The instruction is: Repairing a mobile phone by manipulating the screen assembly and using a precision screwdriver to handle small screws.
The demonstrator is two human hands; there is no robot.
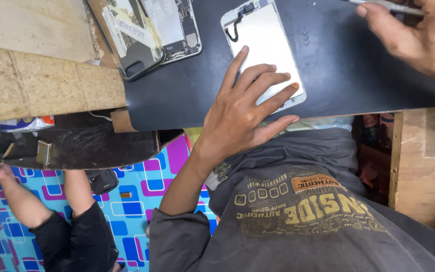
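White panel lay under the fingers of the left hand. They were spread flat on its lower half and pressed down rather than closed on it; the thumb rested off its near edge, at the rim of the black mat. The panel sat face down near the mat's middle, a dark flex cable curling at its far end. The right hand was well apart at the far right corner, its fingers pinched around a thin metal tool whose tip pointed toward the panel without touching it.

The step looked like steadying the panel for tool work. Bringing the tip in would call for a firm left-hand press and care around the cable.

An opened phone lay at the mat's far left, over a wooden bench. Another person's legs showed below on a patterned blue floor cover.
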